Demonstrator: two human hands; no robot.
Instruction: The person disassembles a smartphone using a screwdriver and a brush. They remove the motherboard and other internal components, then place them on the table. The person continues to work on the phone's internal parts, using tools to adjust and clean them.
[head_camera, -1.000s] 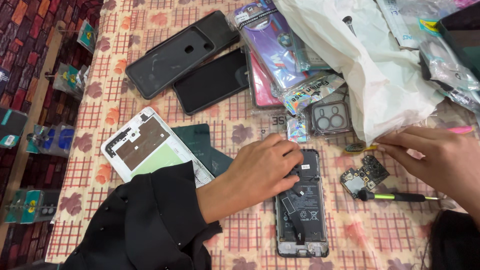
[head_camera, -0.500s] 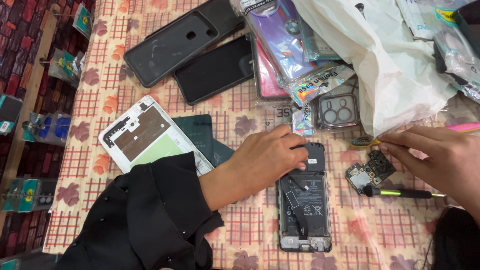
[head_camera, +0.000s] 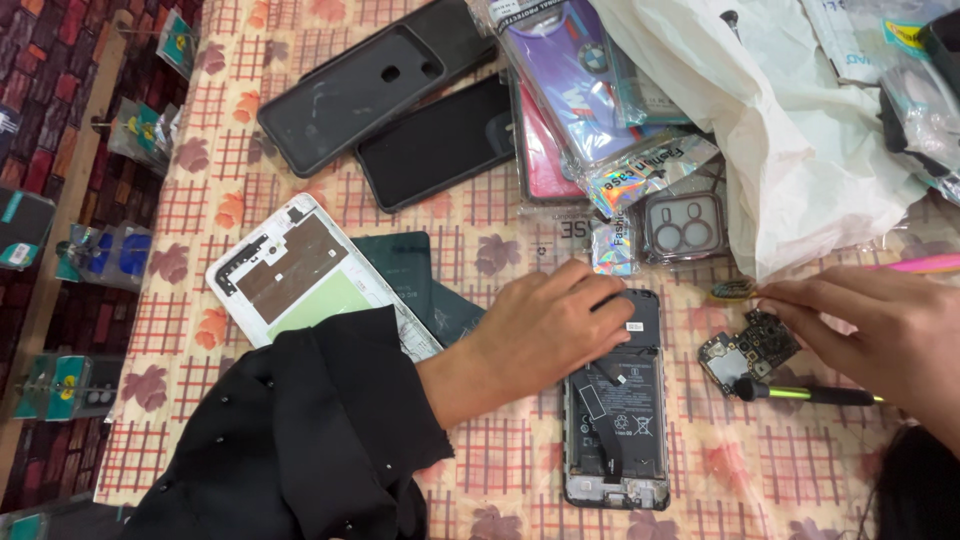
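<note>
Left hand (head_camera: 555, 325) lies palm down on the top end of the opened phone (head_camera: 615, 400), fingers spread flat over its upper edge. It presses on the phone rather than closing around it, so no real grasp.

The opened phone sits back-off and face down on the checked tablecloth (head_camera: 200, 200), near the bottom middle of the view, long axis running toward the person. Its black battery and the lower board show below the hand.

Right hand (head_camera: 880, 335) is at the right edge, fingers curled, fingertips pinched on a small dark oval part (head_camera: 730, 291) just above the circuit board (head_camera: 748, 350). Can't tell what the part is. The board lies loose on the cloth just right of the phone, not touching it. A screwdriver (head_camera: 810, 394) with a black and yellow-green handle lies under the right hand, tip next to the board.

Around it:
- white phone frame (head_camera: 300, 275) left of the left forearm, partly under the black sleeve (head_camera: 310, 430)
- dark green back cover (head_camera: 410, 275) between the frame and the left hand
- black phone case (head_camera: 370, 85) and a black screen panel (head_camera: 440, 140) at top, side by side
- stack of packaged cases (head_camera: 590, 90) top middle, a clear camera-cutout case (head_camera: 685, 225) below it
- white plastic bag (head_camera: 790, 130) top right, over part of the stack
- pink stick-like tool (head_camera: 925, 264) at the right edge, just above the right hand
</note>
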